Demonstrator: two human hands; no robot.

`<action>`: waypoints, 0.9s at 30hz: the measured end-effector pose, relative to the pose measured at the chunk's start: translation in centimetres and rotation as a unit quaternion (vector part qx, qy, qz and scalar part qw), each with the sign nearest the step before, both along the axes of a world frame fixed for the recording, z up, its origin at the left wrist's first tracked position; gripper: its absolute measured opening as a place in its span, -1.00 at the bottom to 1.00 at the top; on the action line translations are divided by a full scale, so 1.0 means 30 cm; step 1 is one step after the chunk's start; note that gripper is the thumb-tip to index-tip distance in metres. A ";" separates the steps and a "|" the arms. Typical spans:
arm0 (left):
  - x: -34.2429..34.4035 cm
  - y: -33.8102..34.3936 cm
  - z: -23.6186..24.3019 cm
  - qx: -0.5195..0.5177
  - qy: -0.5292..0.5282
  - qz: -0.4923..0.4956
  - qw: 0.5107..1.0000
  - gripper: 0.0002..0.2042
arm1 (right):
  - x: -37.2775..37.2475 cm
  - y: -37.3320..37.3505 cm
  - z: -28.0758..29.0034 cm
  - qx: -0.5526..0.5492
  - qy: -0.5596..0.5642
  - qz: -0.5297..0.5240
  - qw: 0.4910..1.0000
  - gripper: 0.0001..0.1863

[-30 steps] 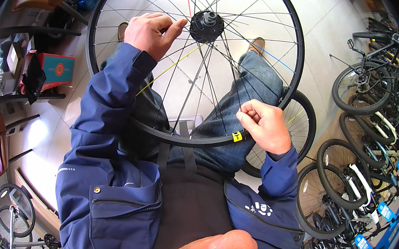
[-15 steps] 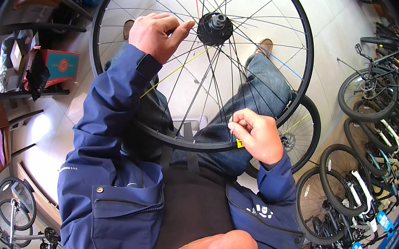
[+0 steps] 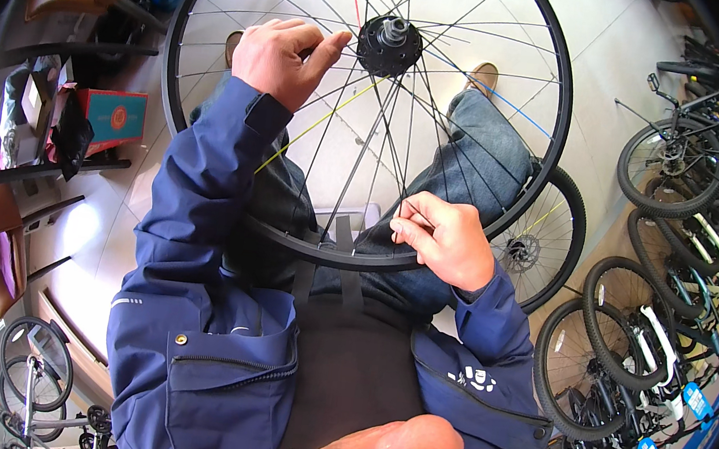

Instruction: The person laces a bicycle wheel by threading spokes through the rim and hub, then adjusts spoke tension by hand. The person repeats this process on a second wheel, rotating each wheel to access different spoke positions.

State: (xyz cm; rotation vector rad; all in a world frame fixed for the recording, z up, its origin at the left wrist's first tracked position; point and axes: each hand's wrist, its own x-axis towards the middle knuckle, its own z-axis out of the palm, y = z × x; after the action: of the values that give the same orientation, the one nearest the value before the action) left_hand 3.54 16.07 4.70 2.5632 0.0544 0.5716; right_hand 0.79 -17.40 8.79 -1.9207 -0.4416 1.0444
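Note:
A bicycle wheel with a black rim (image 3: 566,97) lies over my lap, its black hub (image 3: 388,48) facing up. Most spokes are dark; a yellow spoke (image 3: 318,123), a red one and a blue one stand out. Just left of the hub, my left hand (image 3: 282,60) is closed, fingers curled and thumb toward the hub; what it grips is hidden. At the near right part of the wheel, inside the rim, my right hand (image 3: 445,239) pinches the lower end of a dark spoke (image 3: 404,176) between thumb and forefinger.
A second wheel with a tyre (image 3: 574,227) and disc rotor stands beside my right leg. Several parked bicycles (image 3: 630,344) line the right side. A rack with a red and teal box (image 3: 114,119) is at left. Another bicycle (image 3: 31,382) stands at lower left.
My right hand has moved left along the near rim and now pinches a spoke. My left hand stays by the hub. A yellow mark on the rim no longer shows.

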 end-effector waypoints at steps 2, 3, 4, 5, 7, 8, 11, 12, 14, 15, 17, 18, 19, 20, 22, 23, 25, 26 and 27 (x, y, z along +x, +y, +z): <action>-0.001 0.001 -0.003 0.002 -0.004 -0.003 1.000 -0.53 | -0.001 0.006 0.002 -0.006 -0.005 0.003 1.000 -0.84; -0.001 0.002 -0.004 0.011 0.000 -0.001 1.000 -0.53 | -0.003 0.008 0.002 -0.008 -0.006 0.003 1.000 -0.84; -0.002 0.001 -0.006 0.008 0.004 0.000 1.000 -0.52 | -0.007 0.009 0.004 -0.007 -0.006 0.002 1.000 -0.84; -0.001 0.002 -0.007 0.006 0.006 0.001 1.000 -0.52 | -0.010 0.011 0.003 -0.004 -0.004 -0.001 1.000 -0.83; -0.002 0.003 -0.007 0.006 0.007 0.001 1.000 -0.52 | -0.018 0.017 0.001 0.003 -0.001 -0.008 1.000 -0.83; -0.002 0.002 -0.007 0.006 0.005 0.000 1.000 -0.52 | -0.024 0.022 -0.001 0.007 0.000 -0.011 1.000 -0.83; -0.002 0.002 -0.007 0.008 0.001 0.001 1.000 -0.52 | -0.025 0.029 -0.007 0.012 -0.017 0.001 1.000 -0.83; -0.002 0.002 -0.006 0.009 0.001 0.002 1.000 -0.52 | -0.024 0.029 -0.008 0.008 -0.023 0.008 1.000 -0.83; -0.003 0.003 -0.005 0.004 0.007 0.002 1.000 -0.53 | -0.021 0.025 -0.008 -0.005 -0.002 0.009 1.000 -0.83; -0.004 0.004 -0.004 0.002 0.010 0.001 1.000 -0.53 | -0.020 0.022 -0.009 -0.014 0.009 0.010 1.000 -0.83; -0.005 0.002 -0.004 -0.003 0.008 0.003 1.000 -0.53 | -0.023 0.019 -0.014 0.001 -0.021 0.016 1.000 -0.83; -0.006 0.001 -0.004 -0.005 0.006 0.004 1.000 -0.53 | -0.024 0.019 -0.018 0.011 -0.035 0.021 0.999 -0.83; -0.006 0.002 -0.004 -0.004 0.007 0.004 1.000 -0.53 | -0.025 0.019 -0.023 0.019 -0.042 0.023 0.999 -0.84; -0.006 0.003 -0.003 -0.003 0.008 0.003 1.000 -0.53 | -0.025 0.019 -0.029 0.030 -0.049 0.026 0.998 -0.84; -0.004 0.002 -0.003 -0.002 0.008 0.001 1.000 -0.53 | -0.025 0.016 -0.037 0.039 -0.059 0.031 0.997 -0.85; -0.004 0.002 -0.003 -0.001 0.007 0.001 1.000 -0.53 | -0.026 0.015 -0.040 0.037 -0.061 0.033 0.997 -0.85; -0.004 -0.002 -0.004 -0.005 0.014 0.007 1.000 -0.52 | -0.026 0.014 -0.044 0.037 -0.069 0.036 0.996 -0.85; -0.004 -0.005 -0.004 -0.011 0.021 0.014 1.000 -0.51 | -0.026 0.014 -0.045 0.039 -0.075 0.037 0.996 -0.85; -0.005 -0.007 -0.004 -0.016 0.028 0.020 0.999 -0.51 | -0.026 0.013 -0.046 0.040 -0.084 0.039 0.995 -0.85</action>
State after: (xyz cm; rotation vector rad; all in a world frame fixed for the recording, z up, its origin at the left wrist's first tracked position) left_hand 3.39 15.87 4.58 2.5514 0.1350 0.5090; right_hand 0.01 -17.00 7.42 -1.9394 -0.6490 0.9030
